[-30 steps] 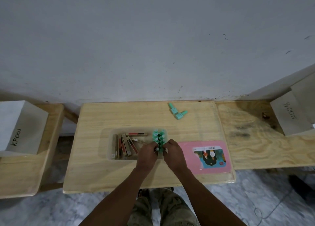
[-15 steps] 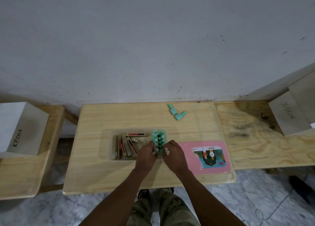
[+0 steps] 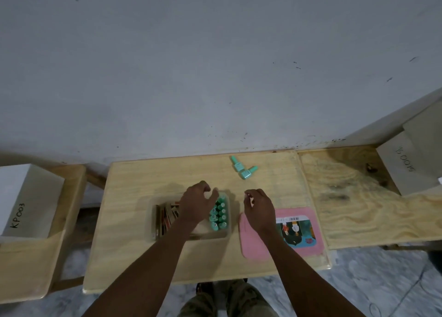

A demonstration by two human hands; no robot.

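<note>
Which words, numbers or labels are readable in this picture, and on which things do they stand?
"KP003": handwritten on the left box.
"0015", with unclear characters before it: handwritten on the right box.
Print and barcode on the pink card: too small to read.

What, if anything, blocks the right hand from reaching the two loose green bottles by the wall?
Likely nothing, so yes: the right hand is empty, and only bare table lies between it and the bottles.
</note>
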